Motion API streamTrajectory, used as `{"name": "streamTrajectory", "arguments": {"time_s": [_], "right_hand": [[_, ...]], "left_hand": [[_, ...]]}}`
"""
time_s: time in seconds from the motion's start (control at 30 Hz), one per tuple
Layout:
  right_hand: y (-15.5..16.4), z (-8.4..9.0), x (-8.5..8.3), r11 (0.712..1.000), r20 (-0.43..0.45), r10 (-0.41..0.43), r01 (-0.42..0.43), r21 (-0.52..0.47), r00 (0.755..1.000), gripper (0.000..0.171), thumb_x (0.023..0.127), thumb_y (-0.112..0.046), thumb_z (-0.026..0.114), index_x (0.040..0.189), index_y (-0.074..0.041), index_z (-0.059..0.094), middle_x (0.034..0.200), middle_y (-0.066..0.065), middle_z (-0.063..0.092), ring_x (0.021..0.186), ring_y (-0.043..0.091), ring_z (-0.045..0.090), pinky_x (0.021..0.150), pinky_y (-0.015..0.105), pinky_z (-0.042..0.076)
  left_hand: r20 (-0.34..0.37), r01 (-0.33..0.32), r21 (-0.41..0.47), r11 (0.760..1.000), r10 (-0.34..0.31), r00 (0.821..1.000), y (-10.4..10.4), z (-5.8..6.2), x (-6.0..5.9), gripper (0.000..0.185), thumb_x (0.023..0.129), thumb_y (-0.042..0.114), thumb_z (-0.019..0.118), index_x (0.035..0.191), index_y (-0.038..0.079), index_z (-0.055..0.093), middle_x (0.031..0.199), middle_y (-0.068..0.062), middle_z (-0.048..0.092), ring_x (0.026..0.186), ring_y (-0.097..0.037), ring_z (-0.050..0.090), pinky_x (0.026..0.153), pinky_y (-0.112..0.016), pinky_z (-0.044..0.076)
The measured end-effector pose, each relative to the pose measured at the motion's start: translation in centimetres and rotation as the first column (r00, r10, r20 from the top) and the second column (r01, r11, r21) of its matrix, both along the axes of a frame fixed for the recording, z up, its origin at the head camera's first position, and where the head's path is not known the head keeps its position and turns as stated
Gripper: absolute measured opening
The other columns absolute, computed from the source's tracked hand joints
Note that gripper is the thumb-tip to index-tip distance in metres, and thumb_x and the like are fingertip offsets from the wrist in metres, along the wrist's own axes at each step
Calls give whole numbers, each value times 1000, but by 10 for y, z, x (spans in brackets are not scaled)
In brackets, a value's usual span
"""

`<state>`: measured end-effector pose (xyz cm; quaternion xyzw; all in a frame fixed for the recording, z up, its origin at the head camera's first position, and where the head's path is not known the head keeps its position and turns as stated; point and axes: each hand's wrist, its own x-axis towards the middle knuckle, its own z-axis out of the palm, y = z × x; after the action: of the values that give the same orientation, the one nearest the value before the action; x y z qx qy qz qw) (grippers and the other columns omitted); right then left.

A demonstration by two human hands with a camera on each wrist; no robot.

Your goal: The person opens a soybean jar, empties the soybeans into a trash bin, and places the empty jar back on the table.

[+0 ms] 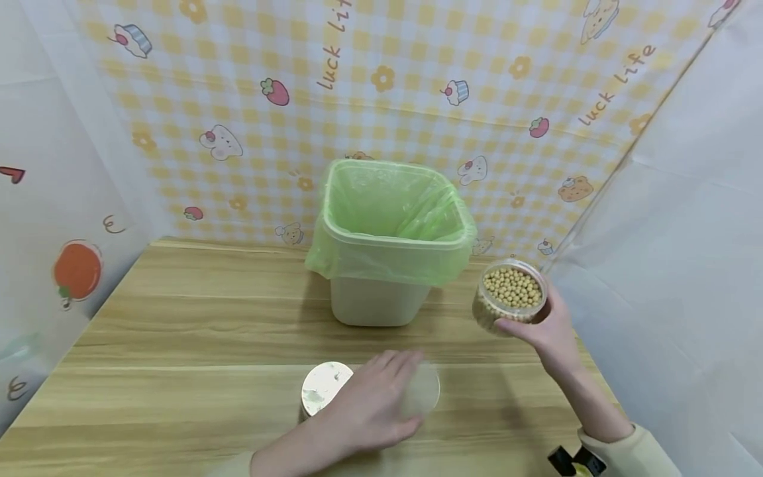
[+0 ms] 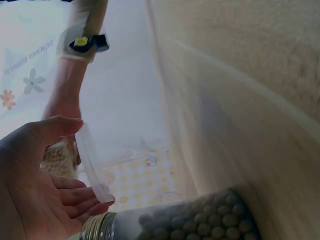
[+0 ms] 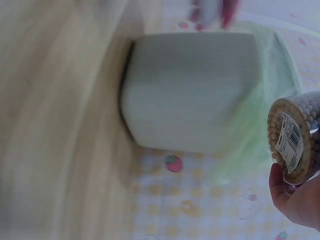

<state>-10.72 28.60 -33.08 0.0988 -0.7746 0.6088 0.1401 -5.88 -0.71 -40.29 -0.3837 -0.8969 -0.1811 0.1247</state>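
In the head view my right hand holds a clear open-topped jar full of round, pale yellow soybeans, raised at the right of the bin. A label shows on the jar's base in the right wrist view. My left hand, somewhat blurred, pinches a thin translucent round lid by its edge between thumb and fingers. Just beneath that hand stands a second jar with a metal cap, holding round bean-like grains; my forearm and hand partly cover it in the head view.
A pale bin lined with a green bag stands at the back of the wood-grain table. Behind it hangs a yellow checked cloth. White sheeting borders the right side, and more rises at the left.
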Motion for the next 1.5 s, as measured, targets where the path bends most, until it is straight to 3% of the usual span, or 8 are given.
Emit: {"name": "streamTrajectory", "arguments": {"time_s": [0.27,0.4,0.63,1.0,1.13,1.33,1.5], "right_hand": [[4,39,-31,998,-61,38,-41,-48,997,77,80,14,74,149,-10,49,136,1,58,119,12,60,94,16,54],[3,56,-43,999,-73,39,-41,-34,997,72,83,9,75,148,-11,51,135,2,58,118,13,61,90,16,56],[-3,78,-60,999,-67,49,-48,18,997,69,85,1,78,148,-13,52,134,2,59,117,15,62,86,17,57],[-18,108,-93,996,-18,25,-24,80,1000,68,85,-11,84,146,-20,54,131,-1,59,115,14,59,81,16,56],[-25,113,-105,994,0,28,-28,106,1000,68,85,-13,84,146,-20,54,129,-3,60,114,13,59,82,15,56],[-37,118,-118,971,20,-18,13,239,1000,71,85,-25,85,149,-25,52,128,-9,61,114,8,59,85,15,54],[-47,120,-128,966,22,-27,21,258,999,72,83,-26,86,147,-25,53,125,-9,61,113,8,58,82,16,55]], "left_hand": [[-54,10,-214,977,-22,998,13,-15,5,84,81,50,81,143,3,51,133,-6,67,119,-18,66,98,-31,57],[-70,15,-276,961,-36,997,18,-20,7,85,79,51,84,142,4,54,133,-6,69,118,-17,67,95,-26,57],[-18,29,-301,953,-36,999,21,-29,9,81,79,44,86,142,4,54,135,-9,68,122,-21,66,96,-29,58],[-35,6,-342,940,-19,999,23,-40,11,76,80,41,83,141,3,56,130,-9,69,117,-18,67,92,-27,58],[-11,5,-340,940,-9,1000,23,-42,11,75,80,38,83,140,3,55,129,-8,68,117,-18,66,92,-26,58],[12,3,-332,943,1,1000,22,-43,10,75,80,36,84,140,3,55,126,-7,67,114,-18,65,91,-25,57],[74,24,-338,941,1,997,21,-43,10,87,80,45,86,146,3,49,140,-12,63,126,-23,64,100,-28,56]]}}
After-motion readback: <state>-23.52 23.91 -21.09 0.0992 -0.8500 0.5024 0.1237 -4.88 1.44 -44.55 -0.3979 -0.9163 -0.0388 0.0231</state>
